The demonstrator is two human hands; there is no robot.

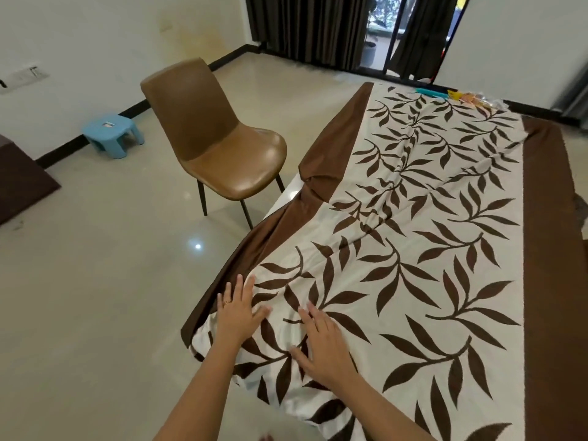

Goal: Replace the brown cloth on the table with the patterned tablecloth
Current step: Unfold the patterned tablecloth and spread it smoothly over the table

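Note:
The patterned tablecloth (429,249), cream with dark brown leaf sprays and plain brown side bands, lies spread along the table. Its left brown band (331,154) is bunched and folded midway, and a strip of white table edge (288,194) shows there. My left hand (240,308) lies flat with spread fingers on the cloth's near left corner. Just to its right, my right hand (321,345) also presses flat on the cloth. Neither hand holds anything. No separate brown cloth can be told apart from the brown bands.
A brown leather chair (216,144) stands on the tiled floor left of the table. A small blue stool (113,135) sits by the left wall. Colourful small items (458,97) lie at the table's far end. Dark curtains (318,30) hang at the back.

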